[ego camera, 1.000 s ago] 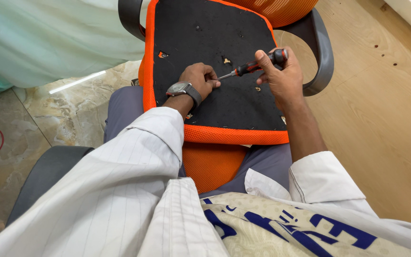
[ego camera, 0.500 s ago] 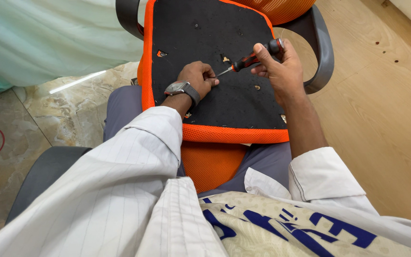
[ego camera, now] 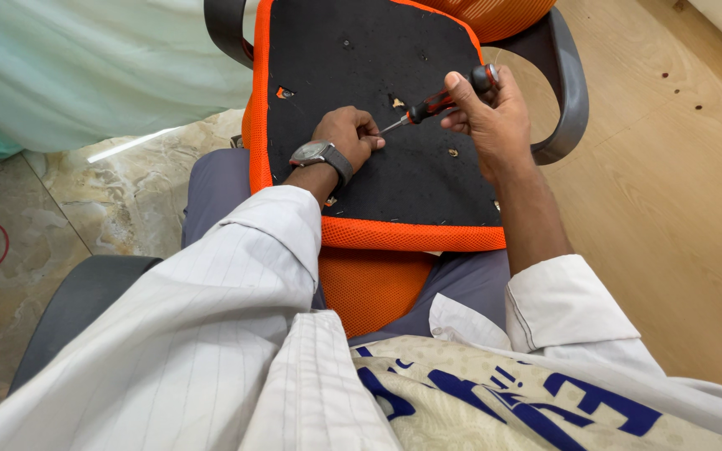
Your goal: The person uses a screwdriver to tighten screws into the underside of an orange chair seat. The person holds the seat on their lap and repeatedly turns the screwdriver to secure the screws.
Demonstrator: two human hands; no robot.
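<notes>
Pale wood flooring meets glossy marbled tile beneath an upturned chair seat (ego camera: pixel 378 75), its flat black fabric underside rimmed in orange mesh, resting on the person's lap. Above the seat's centre, the right hand (ego camera: pixel 495 117) is clamped around a red-and-black screwdriver (ego camera: pixel 440 100). The left hand (ego camera: pixel 348 138), fingers curled together, pinches beside the thin metal tip.

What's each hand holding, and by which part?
Right hand grips a screwdriver by its red-and-black handle. Left hand rests on the black underside of the seat panel at the shaft's tip; whether it pinches anything cannot be told.
</notes>
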